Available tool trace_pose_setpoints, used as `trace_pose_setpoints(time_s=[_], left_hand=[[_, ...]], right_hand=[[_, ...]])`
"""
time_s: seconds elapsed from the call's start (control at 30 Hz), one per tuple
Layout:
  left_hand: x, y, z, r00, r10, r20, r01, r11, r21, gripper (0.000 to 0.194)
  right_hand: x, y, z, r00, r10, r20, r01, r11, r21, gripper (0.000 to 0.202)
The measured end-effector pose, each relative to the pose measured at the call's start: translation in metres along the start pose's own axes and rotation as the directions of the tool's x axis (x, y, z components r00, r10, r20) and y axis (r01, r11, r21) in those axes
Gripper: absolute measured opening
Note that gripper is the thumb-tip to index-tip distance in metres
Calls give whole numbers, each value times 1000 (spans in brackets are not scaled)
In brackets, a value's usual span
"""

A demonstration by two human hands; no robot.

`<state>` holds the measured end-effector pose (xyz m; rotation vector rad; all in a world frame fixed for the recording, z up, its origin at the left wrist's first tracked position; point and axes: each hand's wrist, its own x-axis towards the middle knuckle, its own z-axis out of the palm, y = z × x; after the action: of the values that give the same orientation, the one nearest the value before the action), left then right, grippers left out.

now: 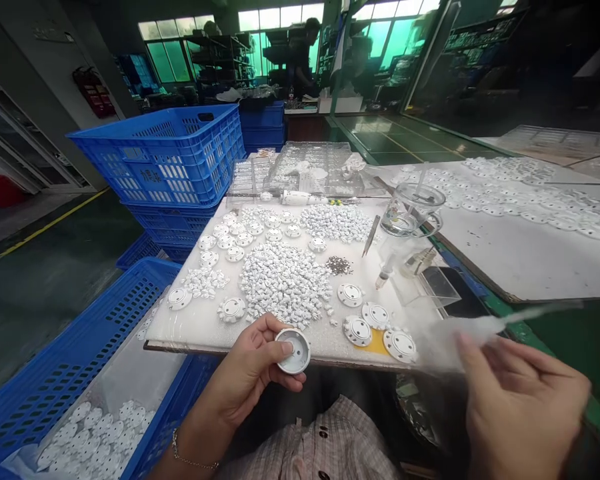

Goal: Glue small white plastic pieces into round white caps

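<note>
From my remote post I find the left hand pinching a white round cup, thumb laid inside the hollow and fingers curled behind the rim. The cup is held just off the table's near edge, hollow side upward; I judge this grip keeps its interior in view.

The right hand is well apart from the left, beyond the near-right part of the table. Its thumb meets a translucent whitish film; blur prevents me from telling whether the fingers are closed on it.

Directly beyond the left hand I note a heap of small white pieces, presumably set there for short reach. Between the hands lie white discs, partly over a yellow patch, probably grouped to stay separate from the heap. Farther off, toward the right hand's side, are tweezers and a glass mug, apparently set aside from the loose pieces.
</note>
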<state>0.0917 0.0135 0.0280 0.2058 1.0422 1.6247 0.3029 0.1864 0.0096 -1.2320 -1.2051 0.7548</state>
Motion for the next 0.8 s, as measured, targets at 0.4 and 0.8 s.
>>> trace_pose_setpoints(time_s=[0.4,0.8], left_hand=[[-1,1,8,1000,-13,0,13,998,68,33],[-5,-6,4,1000,21,-5,-21,999,46,33]], right_hand=[[18,26,8,968,-81,237,133,968,-212,63],[135,-20,70,887,-266,377,398,855,-334,21]])
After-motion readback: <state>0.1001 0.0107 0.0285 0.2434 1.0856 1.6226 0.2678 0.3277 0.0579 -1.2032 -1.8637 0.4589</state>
